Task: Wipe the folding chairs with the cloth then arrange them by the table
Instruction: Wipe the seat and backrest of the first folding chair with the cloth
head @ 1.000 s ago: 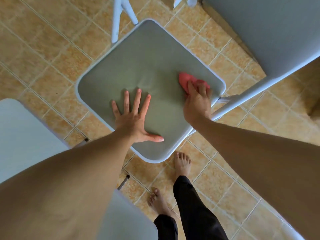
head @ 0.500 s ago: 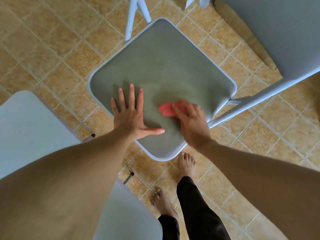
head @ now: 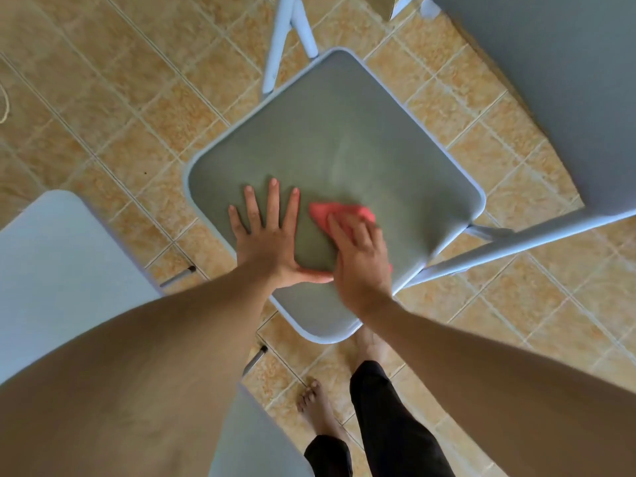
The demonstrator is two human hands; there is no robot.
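1. Our left hand (head: 272, 242) lies flat, fingers spread, on the grey chair seat (head: 344, 149).
2. Our right hand (head: 359, 256) presses the pink cloth (head: 344, 213) onto the seat — just beside the left.
3. Another chair (head: 51, 263) crowds our left arm; a backrest (head: 550, 80) stands right.

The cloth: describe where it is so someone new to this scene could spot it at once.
Find the grey folding chair seat in the middle of the tiled floor. Two hands rest on its near half; the cloth lies under the fingers of the right hand, just right of the flat, spread left hand. It is the only red-pink thing among grey chairs and tan tiles.
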